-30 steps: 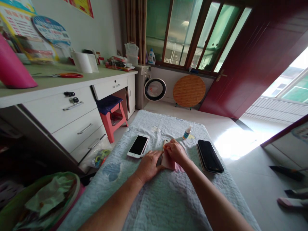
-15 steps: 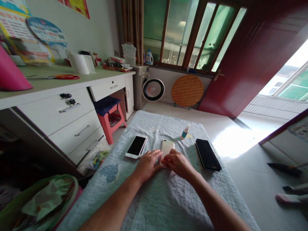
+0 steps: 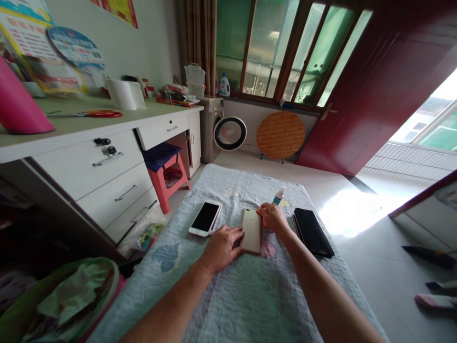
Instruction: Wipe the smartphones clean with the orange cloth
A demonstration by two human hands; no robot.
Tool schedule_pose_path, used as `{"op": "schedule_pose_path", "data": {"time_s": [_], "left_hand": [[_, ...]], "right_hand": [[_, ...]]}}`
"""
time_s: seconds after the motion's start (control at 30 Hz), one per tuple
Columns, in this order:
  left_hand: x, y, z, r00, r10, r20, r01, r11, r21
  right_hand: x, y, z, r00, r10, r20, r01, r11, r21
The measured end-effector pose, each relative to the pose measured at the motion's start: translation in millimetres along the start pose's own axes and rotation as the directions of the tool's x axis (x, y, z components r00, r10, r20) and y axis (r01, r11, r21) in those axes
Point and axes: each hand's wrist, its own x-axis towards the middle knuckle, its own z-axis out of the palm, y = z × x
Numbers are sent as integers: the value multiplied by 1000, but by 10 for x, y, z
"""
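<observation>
A gold phone (image 3: pixel 252 232) lies back up on the quilted cloth (image 3: pixel 214 300). My left hand (image 3: pixel 222 247) rests at its left edge, fingers apart and fingertips touching the phone. At the phone's upper right, my right hand (image 3: pixel 273 219) is closed on a small orange cloth (image 3: pixel 261 215), mostly hidden under the fingers. A white phone (image 3: pixel 205 218), screen up, lies to the left on something thin. On the right a black phone (image 3: pixel 313 232) sits on top of another flat device. Just beyond my right hand stands a small spray bottle (image 3: pixel 279 196).
A white desk (image 3: pixel 103 166) runs along the left, with a pink stool (image 3: pixel 169 183) partly under it. A bin (image 3: pixel 116 274) stands at the lower left. Further back are a washing machine with its door open (image 3: pixel 230 133) and a round wooden board (image 3: pixel 281 135).
My right hand has moved up and right, from the phone's lower part to its upper right corner, uncovering its back. My left hand has shifted slightly down along the left edge.
</observation>
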Motion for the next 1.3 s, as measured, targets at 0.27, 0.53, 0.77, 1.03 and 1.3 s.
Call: {"op": "schedule_pose_path", "data": {"time_s": [0.27, 0.53, 0.77, 1.03, 1.3], "left_hand": [[-1, 8, -4, 1000, 0, -9, 0, 1000, -3], [9, 25, -30, 1000, -6, 16, 6, 1000, -5], [15, 57, -68, 999, -25, 23, 25, 1000, 9], [4, 52, -14, 998, -57, 2, 57, 998, 40], [-7, 94, -33, 999, -51, -9, 51, 998, 26]], "right_hand": [[160, -11, 30, 997, -21, 73, 23, 1000, -21], [301, -163, 0, 982, -58, 179, 68, 997, -47], [387, -441, 28, 959, -111, 259, 137, 987, -83], [351, -494, -52, 946, -184, 267, 225, 965, -132], [326, -243, -160, 941, -207, 268, 259, 950, -173]]}}
